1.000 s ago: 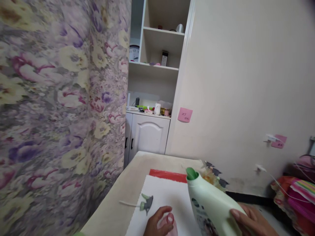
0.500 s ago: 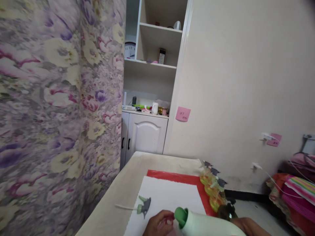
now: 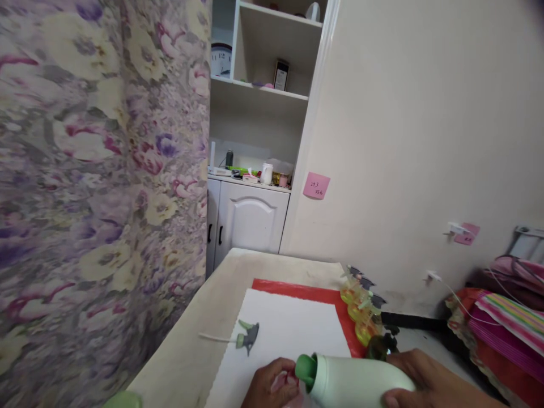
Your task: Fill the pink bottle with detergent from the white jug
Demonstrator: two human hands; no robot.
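Tipping nearly flat at bottom centre, white bottle [image 3: 357, 384] w/ green spout, grasped by right hand [image 3: 429, 379], meets small pink container [image 3: 284, 386] clasped in left hand [image 3: 272, 388]; liquid may overshoot the narrow mouth onto white sheet [image 3: 289, 328] & spray nozzle [image 3: 247, 337].

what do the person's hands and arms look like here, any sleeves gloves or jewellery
Both hands are bare. The left hand shows only curled fingers and knuckles at the bottom edge, with no glove or ring to be seen. The right hand comes in with a bare wrist and forearm; no sleeve, watch or bracelet shows on the part in view. Anything further up either arm is cut off by the frame.
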